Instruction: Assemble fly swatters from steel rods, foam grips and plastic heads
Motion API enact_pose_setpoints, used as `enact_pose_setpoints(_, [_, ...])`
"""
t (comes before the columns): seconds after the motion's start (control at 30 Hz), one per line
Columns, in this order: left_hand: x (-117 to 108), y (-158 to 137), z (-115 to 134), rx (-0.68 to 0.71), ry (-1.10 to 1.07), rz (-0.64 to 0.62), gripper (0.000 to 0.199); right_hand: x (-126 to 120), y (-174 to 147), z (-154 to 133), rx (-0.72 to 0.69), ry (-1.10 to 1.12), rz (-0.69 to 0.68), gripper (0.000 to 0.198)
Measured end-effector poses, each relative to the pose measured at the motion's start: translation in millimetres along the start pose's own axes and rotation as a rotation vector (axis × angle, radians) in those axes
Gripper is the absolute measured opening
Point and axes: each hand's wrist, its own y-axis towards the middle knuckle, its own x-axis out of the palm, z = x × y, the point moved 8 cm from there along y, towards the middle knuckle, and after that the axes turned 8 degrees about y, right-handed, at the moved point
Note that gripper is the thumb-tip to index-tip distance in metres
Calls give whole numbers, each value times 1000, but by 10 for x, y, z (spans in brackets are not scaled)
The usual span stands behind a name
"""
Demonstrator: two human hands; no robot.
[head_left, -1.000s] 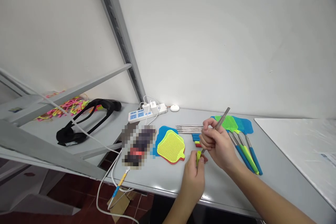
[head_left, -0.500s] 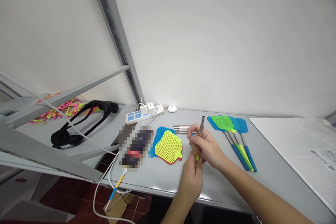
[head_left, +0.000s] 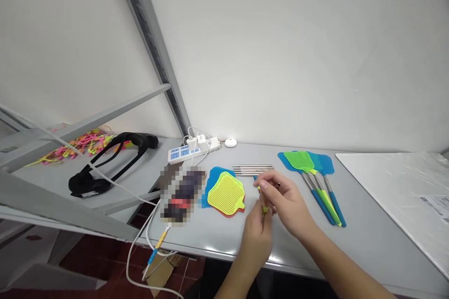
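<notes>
My left hand (head_left: 258, 231) is closed around a yellow-green handle (head_left: 265, 209), of which only a short piece shows between the fingers. Just above it, my right hand (head_left: 286, 203) is closed on a metal rod (head_left: 279, 184), its end poking out past the fingers. Whether rod and handle are joined is hidden. To the left lie loose fly swatter heads: a yellow one (head_left: 226, 194) over a red one, partly over a blue one (head_left: 215, 177). Behind my hands several metal rods (head_left: 250, 167) lie side by side. Fly swatters with blue and green handles (head_left: 324, 203) lie on the right.
On the grey table (head_left: 217, 238) a pixelated phone-like object (head_left: 182, 196) lies left, by a power strip (head_left: 192, 150) with white cables. A black headset (head_left: 91, 180) and colourful cords (head_left: 84, 145) lie farther left. A white wrapped panel (head_left: 396, 196) covers the right side.
The metal rod, which stood up out of my right hand, now tips so that mostly its end shows. My right hand has shifted slightly down and right, uncovering more of the rods behind.
</notes>
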Motion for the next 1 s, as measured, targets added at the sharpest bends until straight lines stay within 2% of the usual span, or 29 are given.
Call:
enact_pose_setpoints(0.1, [-26,2,5,-41,23,24,32,81,-10,5,-69,-76,2,37])
enact_pose_setpoints(0.27, [-14,16,-72,-59,3,31,34,97,50,119,-116,-76,51,39])
enact_pose_setpoints(0.43, [14,21,-128,-68,-11,-5,38,17,101,274,-77,-8,80,39])
enact_pose_setpoints(0.53, [18,18,-198,-69,-18,26,37,-1,100,367,-29,21,73,39])
enact_pose_setpoints(0.73, [6,22,-317,-67,23,118,30,119,46,473,-24,-110,-44,36])
enact_pose_setpoints(1.0, [-27,33,-387,-97,-30,211,36,153,38,549,40,-79,-88,35])
